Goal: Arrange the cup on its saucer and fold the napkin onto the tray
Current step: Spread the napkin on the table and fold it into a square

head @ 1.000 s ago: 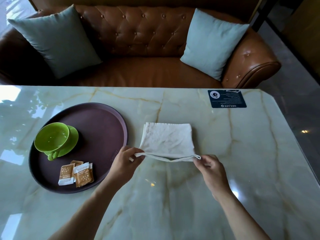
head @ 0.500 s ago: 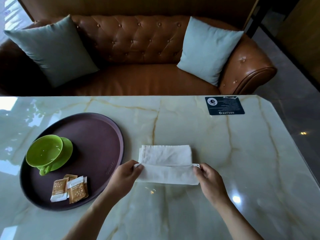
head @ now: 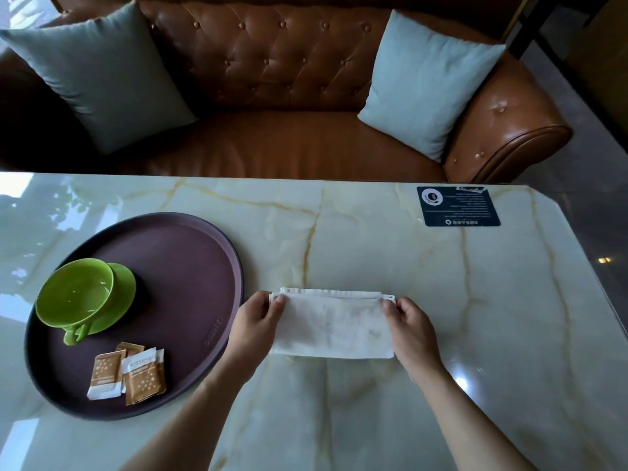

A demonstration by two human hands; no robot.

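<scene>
A white cloth napkin (head: 331, 326) lies folded into a wide strip on the marble table, just right of the tray. My left hand (head: 256, 326) pinches its far left corner and my right hand (head: 409, 326) pinches its far right corner, holding the folded-over layer along the far edge. A green cup (head: 73, 295) stands on its green saucer (head: 124, 288) at the left of the round dark brown tray (head: 190, 266), handle toward me.
Three brown sugar sachets (head: 131, 373) lie at the near side of the tray. A dark card (head: 457, 206) lies at the far right of the table. A brown leather sofa (head: 272, 79) with two pale cushions stands behind the table. The table's right corner is cut off.
Both hands have carried the napkin's near edge up and over to the far edge, folding it in half into a strip. The camera view has tilted down slightly.
</scene>
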